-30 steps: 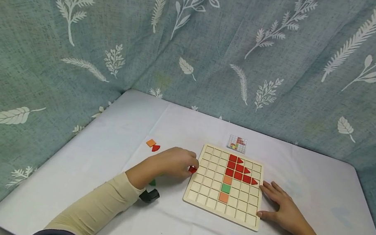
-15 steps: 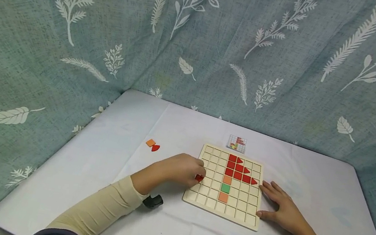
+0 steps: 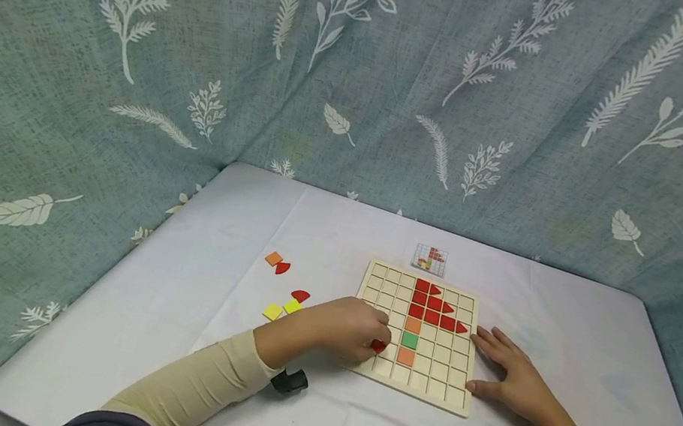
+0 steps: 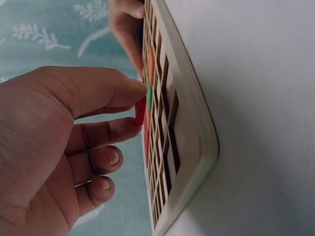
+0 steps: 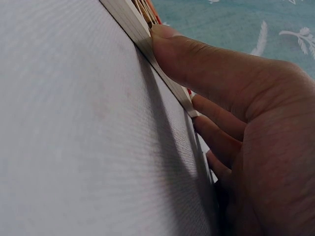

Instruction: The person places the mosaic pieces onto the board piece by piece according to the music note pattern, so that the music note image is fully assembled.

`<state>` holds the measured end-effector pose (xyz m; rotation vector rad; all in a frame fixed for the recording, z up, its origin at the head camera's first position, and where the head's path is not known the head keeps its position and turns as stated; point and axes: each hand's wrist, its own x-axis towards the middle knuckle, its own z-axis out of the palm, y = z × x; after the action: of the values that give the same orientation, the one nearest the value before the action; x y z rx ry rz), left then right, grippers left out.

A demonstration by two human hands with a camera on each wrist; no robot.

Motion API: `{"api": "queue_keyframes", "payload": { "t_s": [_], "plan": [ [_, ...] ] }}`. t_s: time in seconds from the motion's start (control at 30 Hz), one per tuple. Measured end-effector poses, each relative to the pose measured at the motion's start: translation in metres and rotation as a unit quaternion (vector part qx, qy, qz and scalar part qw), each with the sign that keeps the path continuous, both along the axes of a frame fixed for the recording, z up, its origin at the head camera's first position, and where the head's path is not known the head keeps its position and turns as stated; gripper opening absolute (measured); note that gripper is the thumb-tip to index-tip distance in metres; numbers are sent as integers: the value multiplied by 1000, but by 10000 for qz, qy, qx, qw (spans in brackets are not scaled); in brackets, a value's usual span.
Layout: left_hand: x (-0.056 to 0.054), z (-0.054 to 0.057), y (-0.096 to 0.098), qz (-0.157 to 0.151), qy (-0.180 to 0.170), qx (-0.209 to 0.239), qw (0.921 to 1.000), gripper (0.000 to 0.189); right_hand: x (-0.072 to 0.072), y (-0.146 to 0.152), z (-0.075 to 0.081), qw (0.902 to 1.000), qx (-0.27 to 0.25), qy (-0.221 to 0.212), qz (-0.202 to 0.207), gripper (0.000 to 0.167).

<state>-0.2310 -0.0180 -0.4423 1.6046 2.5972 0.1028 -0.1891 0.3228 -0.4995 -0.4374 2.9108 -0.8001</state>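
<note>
My left hand (image 3: pixel 351 330) pinches a small red piece (image 4: pixel 141 112) between thumb and index finger, low over the left part of the wooden grid board (image 3: pixel 438 375). The other fingers curl loosely in the left wrist view. Whether the piece touches the board, I cannot tell. My right hand (image 3: pixel 511 380) rests against the board's right edge, thumb and fingertips on the rim. Set into the grid are rows of red tiles (image 3: pixel 435 304) ending in points. Below them runs a column with a green square (image 3: pixel 410 340) between two orange squares (image 3: pixel 406 356).
A small pattern card (image 3: pixel 430 260) lies behind the board. Left of the board lie an orange square tile (image 3: pixel 274 259), a red quarter-round piece (image 3: pixel 283 268), another red piece (image 3: pixel 301 296) and two yellow tiles (image 3: pixel 272 311). Patterned cloth (image 3: pixel 365 80) hangs behind the white table (image 3: pixel 305 420).
My left hand has carried the red piece rightward and nearer, from the board's left edge to over the grid. Two yellow tiles and a red piece came into view behind it. The right hand stayed put.
</note>
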Motion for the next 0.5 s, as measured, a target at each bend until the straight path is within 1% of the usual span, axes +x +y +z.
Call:
{"api": "queue_keyframes", "payload": {
  "t_s": [0.1, 0.2, 0.3, 0.5],
  "plan": [
    [4, -1, 6, -75, -26, 28, 10000, 7, -1, 1, -1, 10000, 1, 31, 42, 92],
    [7, -2, 11, -262, -26, 74, 9996, 7, -1, 1, -1, 10000, 23, 42, 33, 91],
    [10, -3, 16, -465, 66, 72, 9989, 5, 0, 1, 0, 10000, 38, 40, 22, 91],
    [15, -6, 25, -731, 194, -93, 9971, 8, 0, -1, 2, 10000, 48, -4, 25, 91]
  ]
}}
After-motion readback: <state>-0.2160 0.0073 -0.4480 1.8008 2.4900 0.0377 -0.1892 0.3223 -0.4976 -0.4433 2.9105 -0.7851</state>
